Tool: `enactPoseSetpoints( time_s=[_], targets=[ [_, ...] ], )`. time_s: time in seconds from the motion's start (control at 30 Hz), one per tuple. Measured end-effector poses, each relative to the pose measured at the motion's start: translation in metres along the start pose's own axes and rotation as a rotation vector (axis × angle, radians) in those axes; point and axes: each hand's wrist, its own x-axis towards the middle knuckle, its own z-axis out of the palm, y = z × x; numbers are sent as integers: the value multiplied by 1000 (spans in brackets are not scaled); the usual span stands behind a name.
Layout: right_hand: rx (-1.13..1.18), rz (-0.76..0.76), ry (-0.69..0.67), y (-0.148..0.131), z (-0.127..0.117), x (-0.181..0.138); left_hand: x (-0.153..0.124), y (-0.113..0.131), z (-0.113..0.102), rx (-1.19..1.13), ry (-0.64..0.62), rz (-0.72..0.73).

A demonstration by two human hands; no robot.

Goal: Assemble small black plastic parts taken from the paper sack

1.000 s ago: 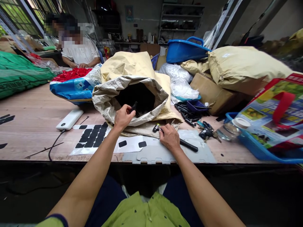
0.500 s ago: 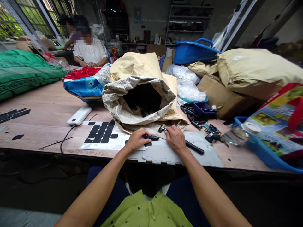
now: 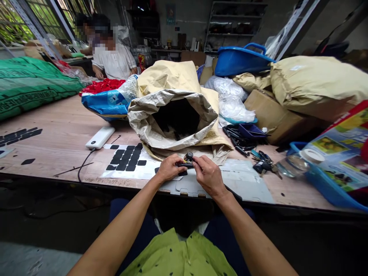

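Observation:
My right hand (image 3: 209,174) is closed around a small hammer (image 3: 189,156), close behind its dark, round-faced head. Most of the black handle is hidden under the hand and wrist. My left hand (image 3: 170,167) pinches a slim black piece (image 3: 186,165) that lies low over the grey board (image 3: 247,178); its exact kind is not clear. The hammer head is right above this piece, but whether they touch I cannot tell. Left of my hands, black rounded-square pads (image 3: 126,158) sit in rows on a white sheet (image 3: 110,174).
An open sack (image 3: 172,143) with a dark inside lies just beyond my hands. To the right are black parts (image 3: 237,140), keys (image 3: 263,163), a clear jar (image 3: 296,165) and a blue basin (image 3: 324,188). A white power bank (image 3: 100,137) with a cable lies left. A co-worker (image 3: 112,63) sits across.
My right hand has raised the hammer and brought its head left, over the black piece. My left hand keeps its pinch. The view has shifted slightly.

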Motion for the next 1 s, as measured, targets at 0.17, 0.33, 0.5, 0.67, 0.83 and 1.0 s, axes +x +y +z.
enactPoseSetpoints(
  time_s=[0.17, 0.33, 0.5, 0.67, 0.83, 1.0],
  targets=[
    [-86, 11, -111, -3, 2, -2, -1, 1, 0, 40, -4, -5],
    [-122, 29, -25, 1, -4, -3, -1, 2, 0, 7, 7, -14],
    [-139, 35, -58, 4, -5, -9, 0, 2, 1, 22, 3, -19],
    [-114, 103, 46, 18, -7, 0, -2, 6, -2, 60, 7, -13],
    [-171, 166, 21, 52, -4, 8, -3, 9, -4, 64, -10, -6],
    [-293, 143, 48, 73, 10, -1, -3, 8, -4, 52, -10, 17]
  ],
)
